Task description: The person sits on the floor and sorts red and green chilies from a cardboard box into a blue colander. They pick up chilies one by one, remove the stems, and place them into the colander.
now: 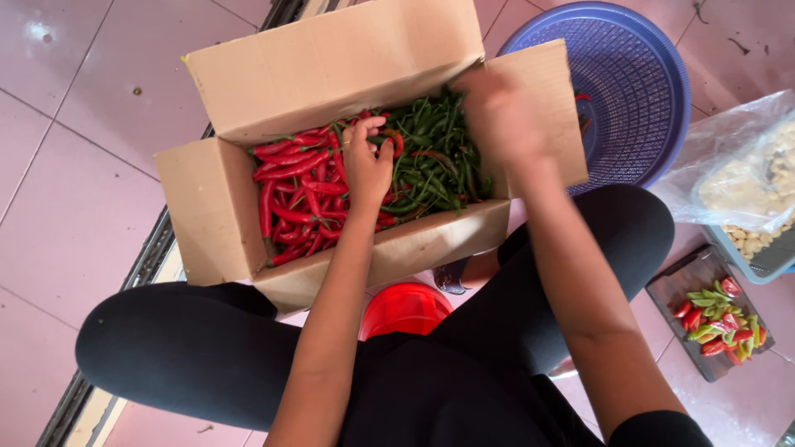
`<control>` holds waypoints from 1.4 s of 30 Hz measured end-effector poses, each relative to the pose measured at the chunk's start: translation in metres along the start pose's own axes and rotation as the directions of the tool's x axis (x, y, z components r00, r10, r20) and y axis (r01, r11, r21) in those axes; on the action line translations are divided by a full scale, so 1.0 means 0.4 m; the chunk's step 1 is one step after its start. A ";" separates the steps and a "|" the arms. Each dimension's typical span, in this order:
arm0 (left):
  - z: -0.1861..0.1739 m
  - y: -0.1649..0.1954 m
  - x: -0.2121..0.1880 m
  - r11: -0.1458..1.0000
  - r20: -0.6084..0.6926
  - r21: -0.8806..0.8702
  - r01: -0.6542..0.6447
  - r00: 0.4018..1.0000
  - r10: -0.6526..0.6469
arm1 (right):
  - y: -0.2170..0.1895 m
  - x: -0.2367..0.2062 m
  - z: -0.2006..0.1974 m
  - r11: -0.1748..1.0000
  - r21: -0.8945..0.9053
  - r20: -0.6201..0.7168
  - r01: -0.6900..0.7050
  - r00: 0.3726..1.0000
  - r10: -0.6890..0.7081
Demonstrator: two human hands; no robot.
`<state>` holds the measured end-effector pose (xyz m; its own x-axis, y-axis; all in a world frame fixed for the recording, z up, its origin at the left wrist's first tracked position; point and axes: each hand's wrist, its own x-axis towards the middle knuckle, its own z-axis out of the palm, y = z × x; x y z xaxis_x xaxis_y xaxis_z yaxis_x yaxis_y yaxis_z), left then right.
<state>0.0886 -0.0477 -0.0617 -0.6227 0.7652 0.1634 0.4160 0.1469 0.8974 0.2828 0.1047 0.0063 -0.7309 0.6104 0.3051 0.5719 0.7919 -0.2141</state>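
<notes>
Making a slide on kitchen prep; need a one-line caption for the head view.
Left hand and right hand reach into a cardboard box of red and green chillies.

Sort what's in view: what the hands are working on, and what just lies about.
In hand:
left hand
right hand
open brown cardboard box
long red chillies
long green chillies

Lying about:
round blue plastic basket
dark tray of small mixed chillies
clear plastic bag
red round plastic object

I sit on a pink tiled floor at home, it seems, prepping food: a cardboard box of chillies under my fingers, a plastic basket beyond them.
</notes>
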 end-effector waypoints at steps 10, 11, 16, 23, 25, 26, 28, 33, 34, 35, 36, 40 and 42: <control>-0.016 0.025 0.005 0.999 -0.046 -0.032 -0.027 0.999 0.025 | -0.116 0.011 0.141 0.995 0.096 0.360 0.017 0.932 -0.050; -0.015 0.030 0.006 0.995 -0.044 -0.072 -0.068 0.997 0.065 | -0.117 0.018 0.125 0.979 0.205 0.275 -0.012 0.960 -0.046; -0.009 0.064 0.009 0.966 -0.042 -0.188 -0.175 0.984 0.170 | -0.139 0.030 0.051 0.815 0.579 0.011 0.032 0.999 -0.047; -0.009 0.085 0.016 0.963 -0.051 -0.247 -0.106 0.994 0.096 | -0.174 0.028 0.021 0.882 0.471 0.047 -0.003 0.999 -0.022; -0.005 0.075 0.019 0.961 -0.073 -0.250 -0.120 0.992 0.105 | -0.178 0.035 0.019 0.876 0.480 0.089 -0.051 0.996 0.009; -0.002 0.067 0.022 0.937 -0.075 -0.331 -0.110 0.993 0.090 | -0.178 0.039 0.019 0.864 0.503 0.069 -0.013 0.997 -0.025; 0.005 0.051 0.026 0.870 -0.071 -0.485 -0.085 0.996 0.058 | -0.175 0.045 0.020 0.834 0.548 0.029 0.060 0.995 -0.091; 0.019 0.015 0.024 0.810 0.014 -0.586 0.025 1.000 -0.021 | -0.159 0.040 0.041 0.511 0.764 0.391 -0.395 0.912 0.121; 0.022 0.010 0.022 0.781 0.042 -0.621 0.066 0.998 -0.051 | -0.155 0.036 0.047 0.466 0.803 0.371 -0.371 0.924 0.096; 0.022 0.005 0.020 0.781 0.072 -0.616 0.102 0.995 -0.074 | -0.153 0.033 0.053 0.416 0.822 0.391 -0.390 0.916 0.087; 0.023 0.000 0.018 0.781 0.102 -0.610 0.137 0.990 -0.095 | -0.150 0.031 0.058 0.364 0.838 0.408 -0.407 0.910 0.076; 0.022 -0.021 0.018 0.759 0.223 -0.609 0.229 0.968 -0.114 | -0.137 0.026 0.061 0.353 0.831 0.450 -0.429 0.893 0.025; 0.018 -0.034 0.022 0.737 0.287 -0.613 0.285 0.949 -0.128 | -0.127 0.027 0.050 0.313 0.854 0.454 -0.416 0.889 -0.060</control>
<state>0.0822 -0.0385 -0.0753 -0.4546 0.8873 -0.0773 -0.2768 -0.0582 0.9592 0.2384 0.0714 0.0017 -0.8532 0.5031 -0.1377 0.1649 0.0098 -0.9863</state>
